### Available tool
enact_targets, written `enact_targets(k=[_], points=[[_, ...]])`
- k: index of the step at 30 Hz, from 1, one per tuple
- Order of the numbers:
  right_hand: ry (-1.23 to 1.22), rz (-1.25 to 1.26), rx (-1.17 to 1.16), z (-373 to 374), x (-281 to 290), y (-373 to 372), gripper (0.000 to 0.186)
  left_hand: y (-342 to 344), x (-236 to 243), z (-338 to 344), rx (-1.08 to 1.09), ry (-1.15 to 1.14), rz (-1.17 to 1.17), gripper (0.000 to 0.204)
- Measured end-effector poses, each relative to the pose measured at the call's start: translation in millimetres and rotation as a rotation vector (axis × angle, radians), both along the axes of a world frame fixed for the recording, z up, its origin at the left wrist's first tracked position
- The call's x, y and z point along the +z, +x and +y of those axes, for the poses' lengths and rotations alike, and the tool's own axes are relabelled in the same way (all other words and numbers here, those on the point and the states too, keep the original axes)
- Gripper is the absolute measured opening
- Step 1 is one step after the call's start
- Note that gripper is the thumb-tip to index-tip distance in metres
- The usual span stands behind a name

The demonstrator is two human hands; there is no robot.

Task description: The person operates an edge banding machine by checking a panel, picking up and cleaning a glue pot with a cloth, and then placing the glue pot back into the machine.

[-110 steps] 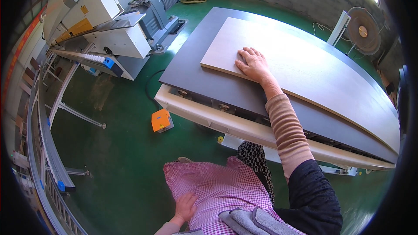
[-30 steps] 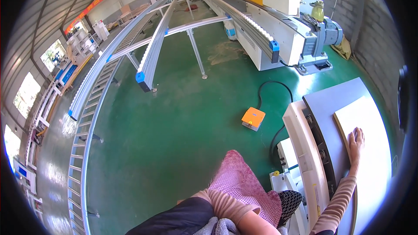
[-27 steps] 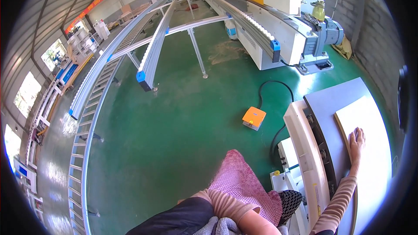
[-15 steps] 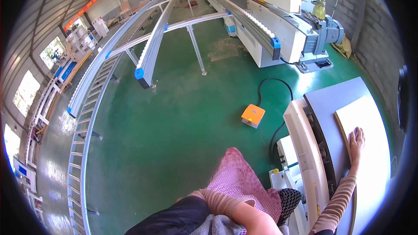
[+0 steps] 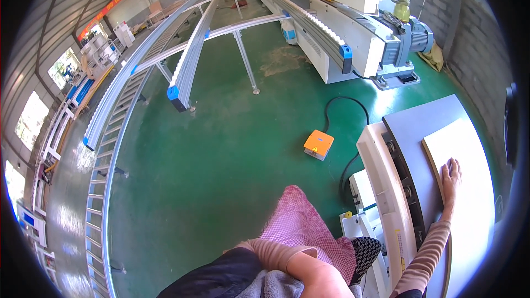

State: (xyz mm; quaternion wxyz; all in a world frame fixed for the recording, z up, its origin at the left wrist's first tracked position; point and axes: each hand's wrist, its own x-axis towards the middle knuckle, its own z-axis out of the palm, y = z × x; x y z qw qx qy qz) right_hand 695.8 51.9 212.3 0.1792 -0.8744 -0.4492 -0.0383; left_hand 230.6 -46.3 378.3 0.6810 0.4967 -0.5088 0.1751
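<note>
My right hand [image 5: 451,181] lies with fingers outstretched on a light board [image 5: 463,218], near its left edge, at the right of the head view. The board rests on a larger dark-grey slab [image 5: 408,127], carried by a cream frame [image 5: 375,165] with dark fittings along its side. My left arm, with a bunched beige sleeve, comes into the bottom middle; its bare forearm runs out of the lower edge, so the hand is out of view. A pink checked apron [image 5: 292,221] hangs below me, beside a grey cloth.
Long roller rails [image 5: 182,83] and a ladder-like track [image 5: 99,198] run away on the left. A white machine [image 5: 353,60] with a grey motor [image 5: 419,37] stands beyond the board. An orange foot pedal [image 5: 318,144] and its black cable [image 5: 365,107] lie on the green floor [image 5: 221,154].
Since the oldest frame, my view has swung left toward the rails and my left hand has left view. In the last second the view shifts only slightly; my right hand stays on the board.
</note>
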Motion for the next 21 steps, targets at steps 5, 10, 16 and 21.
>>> enact_targets(k=[5,10,16,21], points=[[0.011,0.02,-0.005,2,3,-5,0.058,-1,0,-1,-0.033,-0.022,0.044,0.043],[0.014,0.009,-0.007,-1,-2,5,0.057,-2,0,-1,-0.097,-0.053,0.146,0.04],[0.028,0.006,0.023,3,-1,-3,0.057,-16,9,24,0.233,-0.095,0.102,0.027],[0.021,0.014,0.007,0,5,-9,0.057,-36,0,48,0.318,-0.122,0.133,0.031]])
